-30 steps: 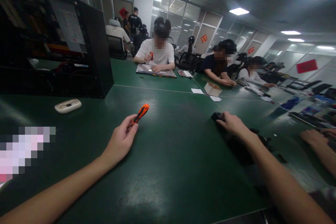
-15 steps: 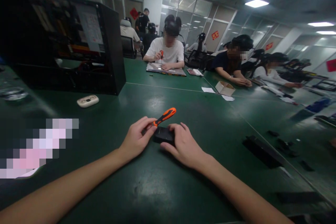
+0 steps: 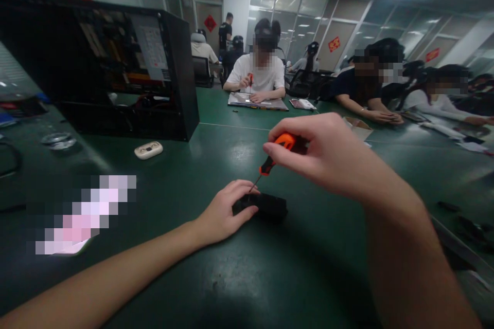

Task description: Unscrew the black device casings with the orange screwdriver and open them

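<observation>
A small black box-shaped part (image 3: 273,206) lies on the green table. My left hand (image 3: 226,211) grips its left end, thumb in front and fingers behind. Above and to the right, my right hand (image 3: 324,151) is closed round the orange and black handle of a screwdriver (image 3: 267,166). The screwdriver slants down to the left, and its thin shaft reaches the top of the black part beside my left fingertips. Whether the tip sits in a screw is too small to tell.
An open black computer case (image 3: 175,77) stands at the left, with a cream earbud case (image 3: 148,150) in front of it. A pixelated phone-like object (image 3: 83,221) lies nearer. Across the green table (image 3: 231,277) a person (image 3: 252,74) holds another screwdriver over a flat panel.
The screwdriver has passed from my left hand to my right, which has lifted and tilted it tip-down onto the black part. My left hand now holds that part. The view has swung left.
</observation>
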A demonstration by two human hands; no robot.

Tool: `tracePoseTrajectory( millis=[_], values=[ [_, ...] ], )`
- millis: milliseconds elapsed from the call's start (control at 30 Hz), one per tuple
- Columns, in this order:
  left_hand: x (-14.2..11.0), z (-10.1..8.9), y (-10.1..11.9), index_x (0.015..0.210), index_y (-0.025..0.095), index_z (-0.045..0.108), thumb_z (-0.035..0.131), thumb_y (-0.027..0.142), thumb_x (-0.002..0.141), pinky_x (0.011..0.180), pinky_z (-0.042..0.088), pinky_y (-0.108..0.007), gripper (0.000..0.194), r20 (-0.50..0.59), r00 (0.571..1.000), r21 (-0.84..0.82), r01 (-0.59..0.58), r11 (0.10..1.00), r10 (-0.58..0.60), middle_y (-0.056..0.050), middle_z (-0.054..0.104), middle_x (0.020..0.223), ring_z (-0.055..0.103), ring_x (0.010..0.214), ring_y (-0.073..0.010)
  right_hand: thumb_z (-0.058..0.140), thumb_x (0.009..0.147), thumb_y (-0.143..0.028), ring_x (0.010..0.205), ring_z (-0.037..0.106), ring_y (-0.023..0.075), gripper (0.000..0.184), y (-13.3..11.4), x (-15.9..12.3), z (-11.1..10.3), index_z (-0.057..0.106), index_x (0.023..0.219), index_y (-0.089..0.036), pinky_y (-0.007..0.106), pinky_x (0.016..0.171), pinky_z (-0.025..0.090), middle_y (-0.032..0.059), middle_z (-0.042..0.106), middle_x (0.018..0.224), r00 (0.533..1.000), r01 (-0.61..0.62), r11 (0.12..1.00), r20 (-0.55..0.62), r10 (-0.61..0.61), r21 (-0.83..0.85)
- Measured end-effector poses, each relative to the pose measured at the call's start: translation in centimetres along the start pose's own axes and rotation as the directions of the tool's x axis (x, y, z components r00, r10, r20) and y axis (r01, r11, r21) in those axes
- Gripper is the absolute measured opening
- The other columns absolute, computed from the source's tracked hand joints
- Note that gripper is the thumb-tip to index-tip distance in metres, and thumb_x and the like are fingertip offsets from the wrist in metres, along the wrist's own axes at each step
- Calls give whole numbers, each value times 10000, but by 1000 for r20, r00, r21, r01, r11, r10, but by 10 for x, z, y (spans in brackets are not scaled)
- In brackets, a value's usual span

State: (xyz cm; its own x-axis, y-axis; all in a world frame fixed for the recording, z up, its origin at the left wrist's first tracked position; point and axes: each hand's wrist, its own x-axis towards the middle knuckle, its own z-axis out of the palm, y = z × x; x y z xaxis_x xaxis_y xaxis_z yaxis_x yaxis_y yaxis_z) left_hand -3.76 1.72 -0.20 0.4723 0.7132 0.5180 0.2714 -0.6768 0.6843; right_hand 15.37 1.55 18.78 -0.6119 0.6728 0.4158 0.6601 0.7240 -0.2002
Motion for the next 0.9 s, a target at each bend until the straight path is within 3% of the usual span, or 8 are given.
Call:
tracePoseTrajectory(
  millis=[267, 500, 633, 900],
  values=[
    [0, 1, 1, 1272, 199, 633, 538, 212, 988, 1019, 465, -432, 300, 92, 993, 196, -85, 977, 68, -107, 618, 1250, 537, 1172, -254, 584, 931, -376, 618, 566, 129, 251, 21, -12, -11, 709, 825, -186, 265, 590, 370, 20, 684, 728, 993, 20, 996, 120, -10, -85],
    [0, 0, 4, 1410, 187, 526, 476, 246, 1012, 964, 488, -457, 406, 202, 979, 363, -73, 929, -2, -129, 577, 1300, 540, 1128, -267, 598, 932, -371, 609, 570, 114, 236, 29, -12, -7, 715, 832, -192, 245, 576, 355, 2, 695, 723, 991, 37, 995, 132, -24, -97],
    [2, -3, 3, 1418, 225, 533, 444, 267, 1022, 932, 491, -466, 408, 273, 962, 441, -153, 885, 31, -131, 577, 1256, 547, 1092, -278, 604, 931, -370, 615, 586, 110, 227, 28, -11, -6, 717, 836, -198, 239, 581, 366, -4, 705, 733, 990, 43, 996, 140, -31, -82],
    [3, -10, 11, 1416, 213, 536, 470, 308, 993, 875, 506, -435, 439, 345, 938, 439, -199, 876, 40, -126, 593, 1162, 576, 992, -264, 587, 938, -372, 592, 593, 114, 250, 29, -9, -2, 733, 848, -189, 246, 573, 362, 9, 711, 719, 981, 50, 998, 191, -41, -45]
  ],
)
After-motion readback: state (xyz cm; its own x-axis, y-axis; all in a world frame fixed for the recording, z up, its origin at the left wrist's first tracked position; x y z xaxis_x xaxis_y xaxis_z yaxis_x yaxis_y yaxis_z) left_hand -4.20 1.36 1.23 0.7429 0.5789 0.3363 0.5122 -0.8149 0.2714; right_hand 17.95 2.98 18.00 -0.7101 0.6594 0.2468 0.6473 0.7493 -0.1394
